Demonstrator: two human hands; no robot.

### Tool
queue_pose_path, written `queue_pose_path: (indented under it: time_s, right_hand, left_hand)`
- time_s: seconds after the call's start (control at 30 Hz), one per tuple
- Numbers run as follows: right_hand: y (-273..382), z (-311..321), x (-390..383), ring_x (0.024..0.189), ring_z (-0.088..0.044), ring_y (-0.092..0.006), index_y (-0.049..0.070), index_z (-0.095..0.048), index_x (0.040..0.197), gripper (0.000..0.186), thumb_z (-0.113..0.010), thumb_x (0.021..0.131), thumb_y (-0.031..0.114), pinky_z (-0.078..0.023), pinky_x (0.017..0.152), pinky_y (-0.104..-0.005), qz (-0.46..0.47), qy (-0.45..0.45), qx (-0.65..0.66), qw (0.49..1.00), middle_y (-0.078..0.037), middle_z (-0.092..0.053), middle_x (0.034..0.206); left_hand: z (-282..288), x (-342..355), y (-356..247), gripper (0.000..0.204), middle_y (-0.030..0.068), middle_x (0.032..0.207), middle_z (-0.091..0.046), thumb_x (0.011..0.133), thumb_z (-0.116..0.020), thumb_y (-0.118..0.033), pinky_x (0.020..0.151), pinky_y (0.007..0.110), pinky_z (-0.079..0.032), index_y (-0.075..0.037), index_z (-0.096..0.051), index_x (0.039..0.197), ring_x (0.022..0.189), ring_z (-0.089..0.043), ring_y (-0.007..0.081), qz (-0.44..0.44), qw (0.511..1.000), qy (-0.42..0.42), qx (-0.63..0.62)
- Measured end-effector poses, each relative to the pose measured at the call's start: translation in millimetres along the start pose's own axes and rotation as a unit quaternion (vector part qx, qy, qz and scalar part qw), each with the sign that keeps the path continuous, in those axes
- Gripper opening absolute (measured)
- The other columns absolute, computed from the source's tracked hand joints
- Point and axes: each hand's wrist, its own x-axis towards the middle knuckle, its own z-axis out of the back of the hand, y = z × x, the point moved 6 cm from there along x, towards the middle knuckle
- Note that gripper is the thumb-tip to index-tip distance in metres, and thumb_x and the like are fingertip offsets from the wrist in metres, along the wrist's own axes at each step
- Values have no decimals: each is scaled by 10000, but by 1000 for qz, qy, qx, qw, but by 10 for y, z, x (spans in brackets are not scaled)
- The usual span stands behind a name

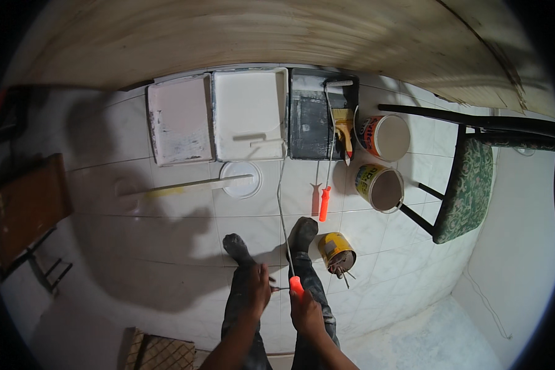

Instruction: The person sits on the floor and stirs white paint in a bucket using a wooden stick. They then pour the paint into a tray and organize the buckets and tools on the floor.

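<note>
My right hand [306, 311] is closed round the orange handle of a paint roller [281, 203]. Its long bent wire reaches away from me to the white tray [214, 117] in the middle, where the slim roller end is over or in white paint [251, 105]. My left hand [259, 293] is level with the handle, its fingers curled. A thin dark rod-like piece [280, 288] spans the gap between that hand and the handle; its kind is unclear. A second orange-handled roller [325, 205] leans on the dark tray [308, 139] with a paintbrush [344, 132].
A pinkish tray [179, 98] stands left of the white one. A stick lies across a white lid [240, 192]. Two paint buckets [393, 139] and a yellow can [337, 251] with sticks are to the right. A green-patterned chair [465, 191] and a brown chair [31, 206] flank the tiled floor.
</note>
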Motion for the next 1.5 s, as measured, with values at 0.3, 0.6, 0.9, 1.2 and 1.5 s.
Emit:
queue_pose_path:
  time_s: [0.3, 0.6, 0.9, 1.2, 1.5]
  right_hand:
    - [-34, -693, 666, 729, -613, -524, -6, -515, 947, 347, -524, 1001, 336, -500, 642, -597, 54, -57, -64, 995, -315, -598, 776]
    - [907, -637, 1697, 720, -630, -480, 71, -573, 1212, 294, -465, 1008, 254, -525, 645, -560, 170, -51, -193, 965, -269, -611, 819]
    - [940, -313, 787, 760, -618, -486, 19, -533, 1215, 303, -432, 1024, 231, -511, 672, -545, 144, -24, -167, 975, -293, -604, 883]
    - [166, -754, 524, 933, -616, -518, -13, -620, 1015, 442, -441, 1018, 391, -492, 796, -572, 26, 14, -86, 996, -334, -636, 882]
    - [926, -586, 1571, 847, -658, -442, -29, -547, 1221, 374, -506, 974, 249, -537, 702, -500, 178, 31, -294, 939, -274, -649, 906]
  left_hand:
    - [416, -573, 1295, 521, 104, 728, -627, 1036, -436, -490, 458, 244, -448, 0, -511, 1192, 458, -531, 116, 86, 993, 79, -32]
    - [779, -585, 1124, 553, 93, 774, -612, 1031, -409, -524, 489, 246, -472, -9, -517, 1201, 554, -571, 117, 78, 994, 61, -55]
    - [896, -758, 1211, 487, 103, 831, -616, 1041, -446, -462, 534, 254, -496, -9, -527, 1201, 642, -597, 125, 65, 990, 74, -103]
    - [967, -915, 1332, 463, 93, 781, -620, 1035, -471, -458, 553, 253, -489, -12, -541, 1135, 633, -595, 122, 91, 989, 71, -93]
    - [901, -850, 1474, 528, 109, 785, -641, 1017, -468, -519, 553, 276, -498, -9, -530, 1136, 620, -614, 149, 46, 996, 61, -47]
